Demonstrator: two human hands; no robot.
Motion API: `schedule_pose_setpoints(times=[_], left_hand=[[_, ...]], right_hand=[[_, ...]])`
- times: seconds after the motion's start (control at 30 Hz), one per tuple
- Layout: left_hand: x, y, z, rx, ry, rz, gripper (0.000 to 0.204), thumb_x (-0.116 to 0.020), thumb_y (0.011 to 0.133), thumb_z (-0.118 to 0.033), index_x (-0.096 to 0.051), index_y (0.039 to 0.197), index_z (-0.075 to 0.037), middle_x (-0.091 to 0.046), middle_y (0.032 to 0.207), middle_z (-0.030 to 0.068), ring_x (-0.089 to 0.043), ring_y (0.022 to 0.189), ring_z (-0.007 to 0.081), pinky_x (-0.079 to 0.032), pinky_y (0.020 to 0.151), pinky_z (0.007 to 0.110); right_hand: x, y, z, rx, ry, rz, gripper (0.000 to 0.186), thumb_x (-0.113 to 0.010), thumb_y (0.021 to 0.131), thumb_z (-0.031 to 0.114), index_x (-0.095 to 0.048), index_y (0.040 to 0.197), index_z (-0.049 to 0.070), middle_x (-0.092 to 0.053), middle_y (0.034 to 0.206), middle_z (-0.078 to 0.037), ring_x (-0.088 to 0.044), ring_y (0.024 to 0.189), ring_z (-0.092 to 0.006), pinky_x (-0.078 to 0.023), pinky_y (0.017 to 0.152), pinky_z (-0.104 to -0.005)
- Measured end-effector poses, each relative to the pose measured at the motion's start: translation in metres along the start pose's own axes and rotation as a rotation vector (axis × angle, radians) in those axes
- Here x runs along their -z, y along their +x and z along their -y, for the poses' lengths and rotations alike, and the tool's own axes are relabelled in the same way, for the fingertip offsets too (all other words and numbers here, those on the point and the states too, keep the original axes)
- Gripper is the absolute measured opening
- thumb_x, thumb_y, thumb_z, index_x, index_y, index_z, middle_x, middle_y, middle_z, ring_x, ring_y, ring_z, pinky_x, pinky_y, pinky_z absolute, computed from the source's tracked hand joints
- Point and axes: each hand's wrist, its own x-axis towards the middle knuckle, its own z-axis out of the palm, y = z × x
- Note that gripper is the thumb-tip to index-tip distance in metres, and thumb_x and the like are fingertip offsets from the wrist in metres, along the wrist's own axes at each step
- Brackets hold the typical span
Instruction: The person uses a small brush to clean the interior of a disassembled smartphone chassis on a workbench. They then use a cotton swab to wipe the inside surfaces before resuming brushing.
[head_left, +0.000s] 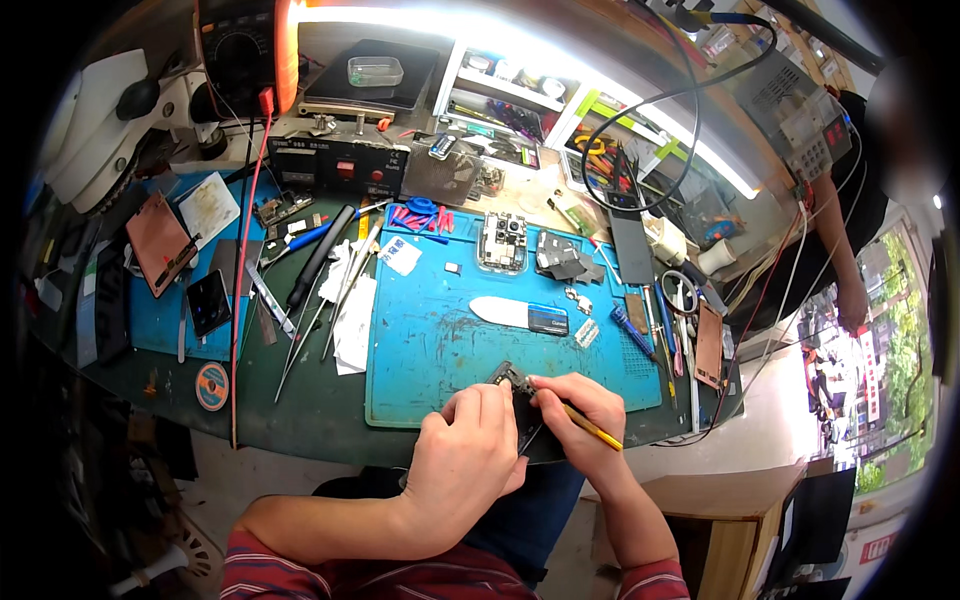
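Note:
At the front edge of the blue work mat [430, 390], my left hand [465, 440] is closed around a dark, flat device that looks like an opened phone [507, 373]. Its upper end shows small parts, while my fingers cover most of the rest. My right hand [585, 415] pinches a slim tool with a yellow handle [606, 435]. The handle slants down to the right, and the tip is hidden at the device beside my left fingertips. Farther up the mat lies a white, blade-shaped tool with a blue and black end [520, 314].
Behind stand a clear box with phone parts [503, 243] and a black power unit [335, 165]. Pliers [310, 255] and tweezers [350, 280] lie left of the mat. A blue screwdriver [633, 333] is at the right. A red cable [240, 330] crosses the bench. Another person's arm [845, 255] hangs at the right.

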Motion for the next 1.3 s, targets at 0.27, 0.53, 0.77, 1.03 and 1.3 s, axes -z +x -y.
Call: schedule_pose_setpoints(times=[0.27, 0.53, 0.77, 1.03, 1.3], left_hand=[[-0.001, 0.0, 0.0, -0.011, 0.013, 0.008, 0.076, -0.082, 0.076, -0.052, -0.072, 0.133, -0.003, -0.055, 0.098, 0.0016, -0.058, 0.092, 0.0141, -0.045, 0.058, 0.029], [0.001, 0.0, 0.0, -0.002, 0.006, 0.017, 0.076, -0.082, 0.077, -0.053, -0.072, 0.134, -0.004, -0.054, 0.097, 0.0013, -0.057, 0.092, 0.014, -0.044, 0.057, 0.03], [0.0, 0.0, 0.001, -0.019, 0.009, 0.012, 0.076, -0.081, 0.078, -0.054, -0.072, 0.134, -0.004, -0.055, 0.096, 0.0013, -0.057, 0.092, 0.0149, -0.044, 0.058, 0.029], [0.0, 0.0, 0.002, -0.028, 0.016, 0.005, 0.074, -0.079, 0.079, -0.055, -0.073, 0.133, -0.005, -0.055, 0.094, 0.0019, -0.056, 0.091, 0.0162, -0.044, 0.06, 0.028], [0.005, 0.0, 0.001, -0.019, 0.012, 0.041, 0.075, -0.081, 0.078, -0.055, -0.072, 0.135, -0.006, -0.053, 0.096, 0.0019, -0.056, 0.091, 0.0158, -0.044, 0.06, 0.029]], right_hand=[[-0.002, 0.004, 0.003, -0.048, 0.019, -0.024, 0.018, -0.07, 0.097, -0.002, -0.08, 0.112, -0.003, -0.078, 0.09, -0.012, -0.074, 0.079, -0.0166, -0.057, 0.073, -0.0277], [-0.001, 0.011, 0.002, -0.058, 0.014, -0.002, 0.018, -0.069, 0.097, -0.001, -0.081, 0.111, -0.003, -0.078, 0.088, -0.011, -0.073, 0.078, -0.0151, -0.056, 0.072, -0.0277], [0.01, 0.019, -0.003, -0.097, 0.09, 0.104, 0.018, -0.07, 0.099, 0.001, -0.08, 0.113, -0.003, -0.079, 0.094, -0.009, -0.074, 0.084, -0.0128, -0.057, 0.076, -0.0262], [0.021, 0.031, -0.013, -0.182, 0.204, 0.223, 0.018, -0.071, 0.103, 0.005, -0.08, 0.116, -0.002, -0.077, 0.096, -0.007, -0.07, 0.083, -0.0098, -0.057, 0.076, -0.0245], [0.031, 0.051, -0.023, -0.399, 0.388, 0.346, 0.02, -0.07, 0.105, 0.011, -0.08, 0.115, -0.003, -0.079, 0.096, -0.006, -0.072, 0.084, -0.0089, -0.058, 0.077, -0.0241]])
